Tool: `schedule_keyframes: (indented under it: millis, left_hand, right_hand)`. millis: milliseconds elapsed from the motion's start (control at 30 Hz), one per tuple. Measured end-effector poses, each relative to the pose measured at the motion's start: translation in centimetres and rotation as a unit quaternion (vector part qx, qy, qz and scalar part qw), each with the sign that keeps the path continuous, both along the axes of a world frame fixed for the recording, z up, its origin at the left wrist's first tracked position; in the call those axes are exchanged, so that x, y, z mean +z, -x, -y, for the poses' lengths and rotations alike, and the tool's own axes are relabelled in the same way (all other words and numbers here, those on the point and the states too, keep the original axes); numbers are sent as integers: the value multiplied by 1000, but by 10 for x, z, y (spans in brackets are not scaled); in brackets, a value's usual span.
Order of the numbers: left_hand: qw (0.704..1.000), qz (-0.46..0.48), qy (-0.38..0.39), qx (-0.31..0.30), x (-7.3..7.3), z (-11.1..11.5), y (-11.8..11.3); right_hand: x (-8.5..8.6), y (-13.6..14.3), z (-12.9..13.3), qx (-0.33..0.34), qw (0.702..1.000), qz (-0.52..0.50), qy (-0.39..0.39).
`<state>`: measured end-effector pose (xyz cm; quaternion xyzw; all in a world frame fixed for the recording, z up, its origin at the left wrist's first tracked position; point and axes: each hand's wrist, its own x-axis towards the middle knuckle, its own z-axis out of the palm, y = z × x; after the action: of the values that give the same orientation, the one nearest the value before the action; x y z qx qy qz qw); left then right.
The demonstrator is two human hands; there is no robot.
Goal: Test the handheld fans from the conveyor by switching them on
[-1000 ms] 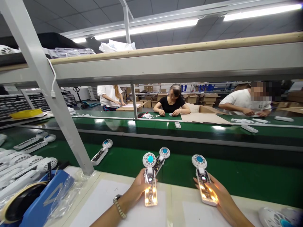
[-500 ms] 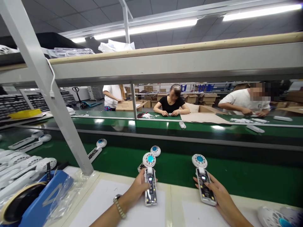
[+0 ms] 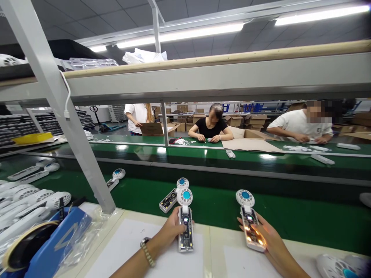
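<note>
Apparently to keep fronts visible — left hand (image 3: 171,228) grips one fan (image 3: 186,217), right hand (image 3: 268,233) a second fan (image 3: 249,221), heads toward the belt (image 3: 216,210) — thumbs on bodies, heads uncovered.

blue-centred white fan heads (image 3: 184,196), green belt (image 3: 275,210), blue tape dispenser (image 3: 48,253)

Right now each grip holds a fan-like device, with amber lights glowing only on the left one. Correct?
Wrong side: the head view shows amber lights glowing only on the fan-like device in the right grip, not the left grip. Each grip does hold one.
</note>
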<state>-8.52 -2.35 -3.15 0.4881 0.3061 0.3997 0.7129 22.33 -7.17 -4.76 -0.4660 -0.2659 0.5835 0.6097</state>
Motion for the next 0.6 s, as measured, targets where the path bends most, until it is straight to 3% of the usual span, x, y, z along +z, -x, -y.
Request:
schedule_keyframes:
  millis: [600]
  left_hand:
    - [999,-8,10,-31,3,1,1]
  right_hand:
    - [2,3,2,-16,1000,-1,-6]
